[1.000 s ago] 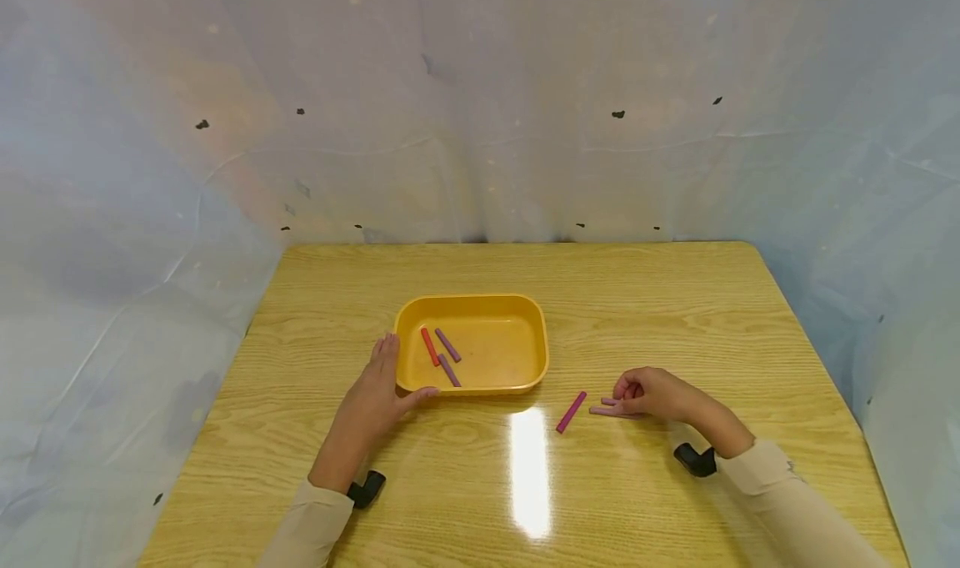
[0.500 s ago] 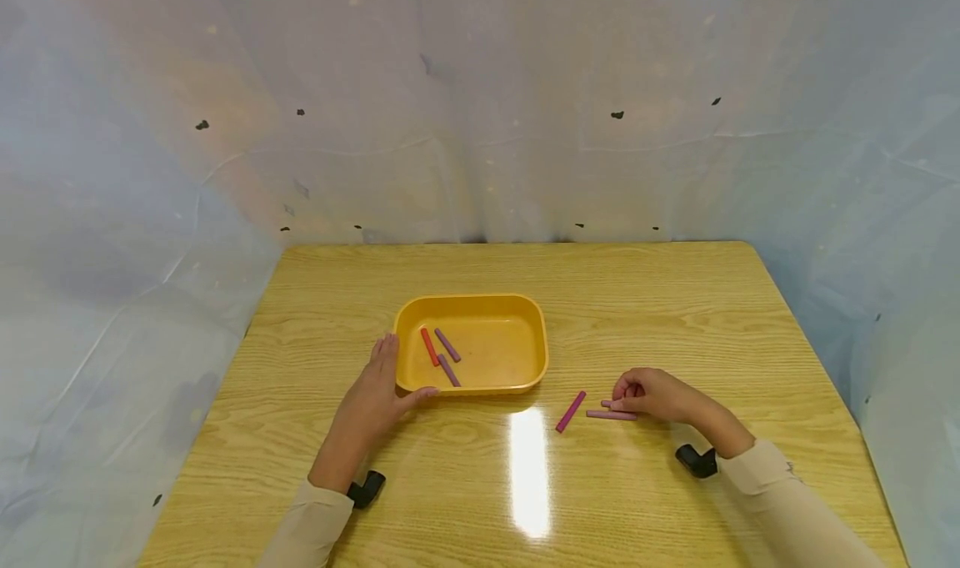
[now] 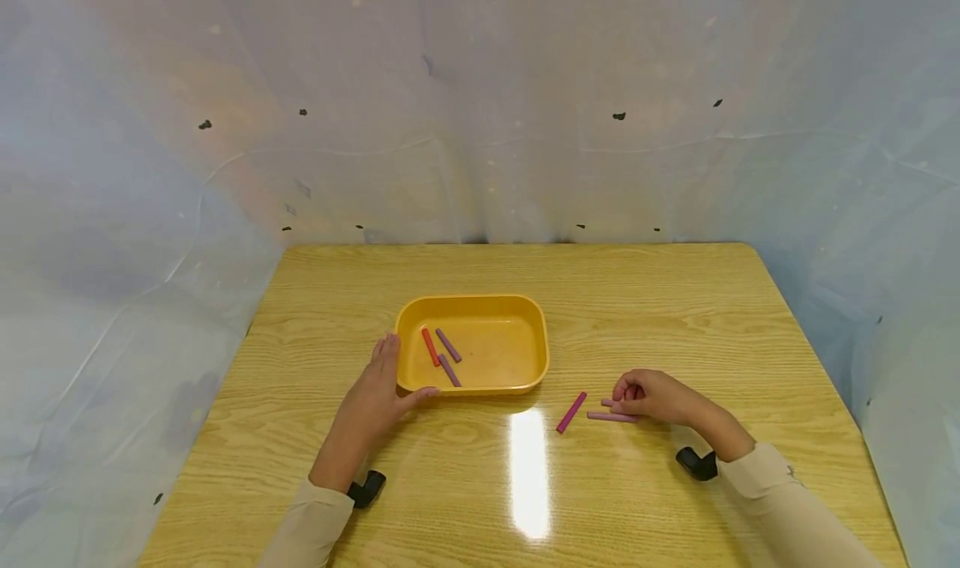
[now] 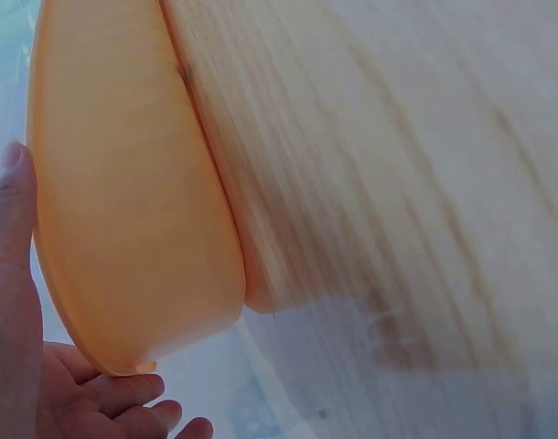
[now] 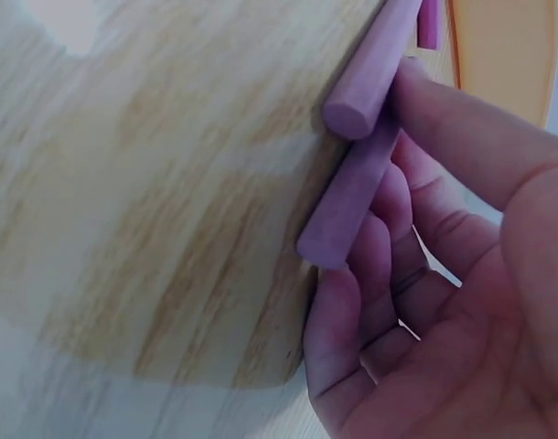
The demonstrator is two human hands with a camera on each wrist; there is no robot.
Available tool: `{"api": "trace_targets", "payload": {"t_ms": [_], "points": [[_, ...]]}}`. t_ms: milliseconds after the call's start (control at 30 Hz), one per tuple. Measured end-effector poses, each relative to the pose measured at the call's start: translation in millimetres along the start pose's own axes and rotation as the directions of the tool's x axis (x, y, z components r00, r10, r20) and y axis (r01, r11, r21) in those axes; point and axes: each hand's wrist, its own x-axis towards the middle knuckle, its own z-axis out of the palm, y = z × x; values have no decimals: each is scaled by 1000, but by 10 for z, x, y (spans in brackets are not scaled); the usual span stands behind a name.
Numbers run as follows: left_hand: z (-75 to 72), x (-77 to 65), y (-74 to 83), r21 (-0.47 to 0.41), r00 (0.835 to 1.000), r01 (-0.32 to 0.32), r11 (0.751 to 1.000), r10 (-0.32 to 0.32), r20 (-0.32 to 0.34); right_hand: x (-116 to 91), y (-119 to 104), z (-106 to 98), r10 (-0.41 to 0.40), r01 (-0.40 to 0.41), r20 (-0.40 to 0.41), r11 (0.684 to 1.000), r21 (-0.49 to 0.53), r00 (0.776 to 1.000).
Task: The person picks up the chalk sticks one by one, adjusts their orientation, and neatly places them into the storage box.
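In the head view, my left hand rests at the near left corner of a yellow tray. Its straight fingers lie along the side, and the thumb touches the front rim. Right of the tray, my right hand pinches a light purple chalk stick near the tabletop, partly hidden by the fingers. In the right wrist view, the thumb and curled fingers flank this purple stick. A second purple chalk stick lies beside it, just in front of the thumb.
A magenta chalk stick lies between the tray and my right hand. Inside the tray are a red stick and two purple sticks. The wooden table reaches plastic sheeting at its back.
The nearer purple chalk stick has shifted slightly toward me and left, out from under my right thumb. The left hand and the tray stay where they were.
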Motion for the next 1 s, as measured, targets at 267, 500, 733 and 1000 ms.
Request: {"api": "trace_targets", "payload": {"t_ms": [267,500,733,1000], "points": [[3,4,0,-5,1000,4,1000,-4,5,-23,-24,-8,9,-9,11,1000,4,1000],[3,1,1,-12,1000,4,1000,-4,-2,-31,-14,-20,-1,0,21,999,37,1000],[23,6,-18,-1,1000,1,1000,-1,-5,-24,51,-18,-14,8,42,988,154,999],[17,7,-14,-4,1000,4,1000,-4,-2,-5,40,-29,48,-67,68,949,308,997]]}}
